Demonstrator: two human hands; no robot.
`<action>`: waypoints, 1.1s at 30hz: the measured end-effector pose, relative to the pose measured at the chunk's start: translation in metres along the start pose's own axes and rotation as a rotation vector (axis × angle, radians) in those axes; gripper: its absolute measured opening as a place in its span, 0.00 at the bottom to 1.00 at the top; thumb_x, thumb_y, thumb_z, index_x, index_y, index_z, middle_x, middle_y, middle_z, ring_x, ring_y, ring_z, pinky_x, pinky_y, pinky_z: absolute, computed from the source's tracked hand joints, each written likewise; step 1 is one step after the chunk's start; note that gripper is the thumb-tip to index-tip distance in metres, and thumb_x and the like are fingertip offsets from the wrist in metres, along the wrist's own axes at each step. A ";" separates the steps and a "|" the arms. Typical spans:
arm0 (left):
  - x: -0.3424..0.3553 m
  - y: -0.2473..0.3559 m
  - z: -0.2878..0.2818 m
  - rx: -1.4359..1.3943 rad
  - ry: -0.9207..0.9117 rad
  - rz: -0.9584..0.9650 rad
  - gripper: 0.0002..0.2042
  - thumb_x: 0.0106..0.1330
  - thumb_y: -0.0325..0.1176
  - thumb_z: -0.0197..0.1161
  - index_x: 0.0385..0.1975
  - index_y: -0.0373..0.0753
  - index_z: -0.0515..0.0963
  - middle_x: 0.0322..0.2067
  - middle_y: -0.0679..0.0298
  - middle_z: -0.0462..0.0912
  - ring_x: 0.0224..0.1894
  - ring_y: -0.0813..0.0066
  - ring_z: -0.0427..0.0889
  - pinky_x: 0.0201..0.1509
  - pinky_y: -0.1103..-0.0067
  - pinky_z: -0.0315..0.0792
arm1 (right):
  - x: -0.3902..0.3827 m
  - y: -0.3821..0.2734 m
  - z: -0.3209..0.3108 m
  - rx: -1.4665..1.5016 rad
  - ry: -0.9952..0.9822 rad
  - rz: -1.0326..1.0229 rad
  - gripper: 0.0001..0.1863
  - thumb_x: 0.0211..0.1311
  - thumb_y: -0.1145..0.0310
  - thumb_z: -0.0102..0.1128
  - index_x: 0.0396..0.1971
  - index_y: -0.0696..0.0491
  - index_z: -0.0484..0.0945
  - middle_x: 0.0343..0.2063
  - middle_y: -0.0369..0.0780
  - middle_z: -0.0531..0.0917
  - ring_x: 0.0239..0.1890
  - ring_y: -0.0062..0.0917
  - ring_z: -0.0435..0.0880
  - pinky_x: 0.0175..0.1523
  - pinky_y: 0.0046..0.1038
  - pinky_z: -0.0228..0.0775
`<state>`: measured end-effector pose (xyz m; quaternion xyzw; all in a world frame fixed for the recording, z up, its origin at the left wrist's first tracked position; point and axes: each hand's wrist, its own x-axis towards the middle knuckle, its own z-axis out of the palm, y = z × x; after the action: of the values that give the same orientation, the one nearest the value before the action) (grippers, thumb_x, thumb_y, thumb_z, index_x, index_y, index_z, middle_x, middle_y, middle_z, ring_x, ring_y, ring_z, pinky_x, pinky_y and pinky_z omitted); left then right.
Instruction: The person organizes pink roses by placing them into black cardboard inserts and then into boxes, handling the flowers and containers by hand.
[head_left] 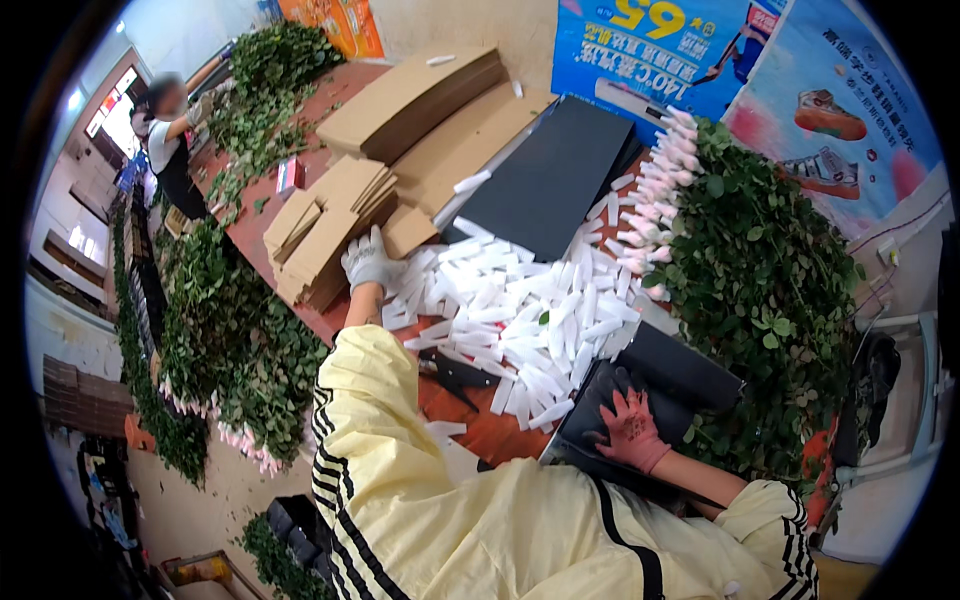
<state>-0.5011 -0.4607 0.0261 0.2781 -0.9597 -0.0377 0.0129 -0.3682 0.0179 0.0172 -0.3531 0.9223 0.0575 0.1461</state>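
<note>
My left hand (372,262), in a white glove, reaches to a stack of cut cardboard pieces (335,215). Its fingers are stretched out against the near right edge of the stack. Beside it spreads a large heap of white tube-like sleeves (530,300). My right hand (632,428), in a pink glove with dark fingertips, lies spread on a black folded panel or box (675,415) at the table's near right. Between my arms, a dark tool like pruning shears (458,378) lies partly under the sleeves.
A large black board (545,180) lies behind the heap, next to long stacked cardboard sheets (420,100). Leafy stems with pink, sleeved flower heads (750,250) are piled at right. More greenery (235,320) lines the left, where another person (170,135) stands at the far table end.
</note>
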 end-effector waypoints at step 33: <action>-0.255 0.168 0.052 -1.540 -1.917 0.798 0.33 0.64 0.48 0.54 0.63 0.35 0.55 0.59 0.58 0.64 0.61 0.69 0.62 0.63 0.76 0.56 | -0.017 0.060 0.038 0.946 0.159 -0.358 0.37 0.54 0.51 0.56 0.63 0.52 0.59 0.68 0.39 0.49 0.68 0.31 0.48 0.70 0.33 0.26</action>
<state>-0.3776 -0.1798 -0.0137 -0.2429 -0.3334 -0.7546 -0.5103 -0.3871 0.0811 -0.0136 -0.4042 0.7806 -0.4192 0.2270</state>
